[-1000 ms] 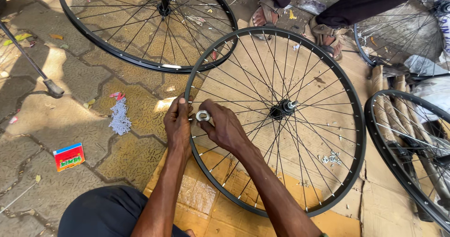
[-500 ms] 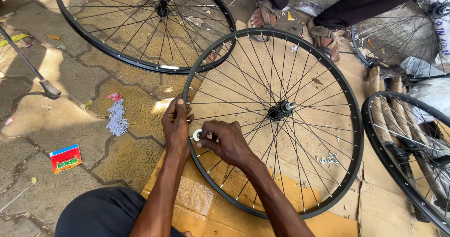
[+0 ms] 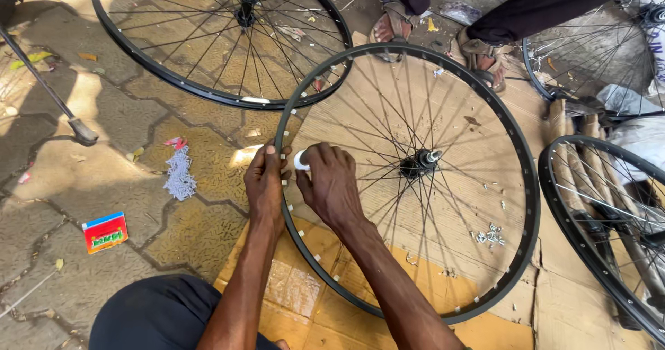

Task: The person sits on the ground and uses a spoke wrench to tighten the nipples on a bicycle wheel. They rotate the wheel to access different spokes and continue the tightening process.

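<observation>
— Lying flat on brown cardboard sheets, the black spoked bicycle wheel rim w/ hub at centre. Person's working its left edge.
— Which step?
— Looks like fitting or tightening at a spoke end, prob. mid-way round the rim. Next move likely needs a steady rim & a turn of the wrist.
— Hands?
— Left hand curled over the rim, fingers pressed together, gripping it. Right hand pinching a small white round piece just inside the rim, forearm crossing the spokes.
— Around it?
— Small metal bits on the cardboard, a second black wheel beyond, red box on the paving.
</observation>
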